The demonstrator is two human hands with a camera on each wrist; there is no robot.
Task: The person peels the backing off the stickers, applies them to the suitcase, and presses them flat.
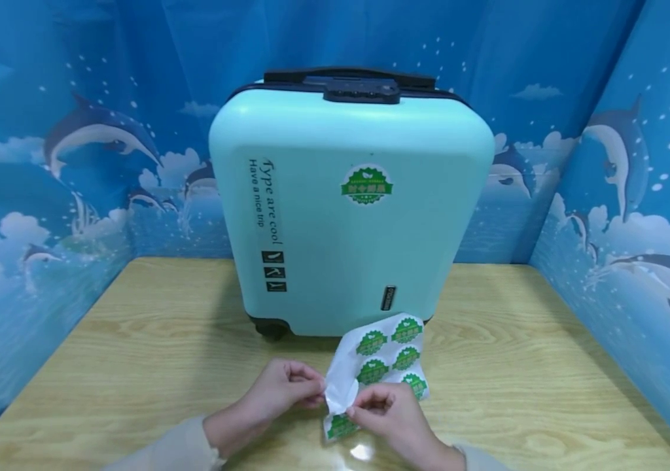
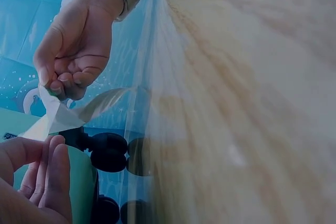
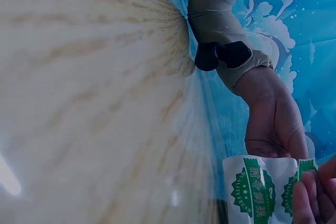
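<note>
A white sheet of round green stickers [image 1: 373, 371] is held between both hands, in front of a mint-green suitcase [image 1: 323, 242]. My left hand [image 1: 285, 391] pinches the sheet's left edge between thumb and fingers. With thumb and forefinger, my right hand [image 1: 395, 418] pinches the sheet lower down, where a white flap folds over near a green sticker at the bottom corner. In the left wrist view the sheet [image 2: 58, 116] bends between the two hands. Printed stickers [image 3: 254, 190] face the right wrist view. One matching green sticker [image 1: 367, 184] is on the suitcase front.
The suitcase stands upright on a wood-grain table [image 1: 152, 340], its black handle [image 1: 349, 77] at the top and a black wheel [image 1: 272, 328] at the lower left. Blue dolphin-print curtains [image 1: 105, 131] enclose the back and sides. Light reflects off the tabletop near the right hand.
</note>
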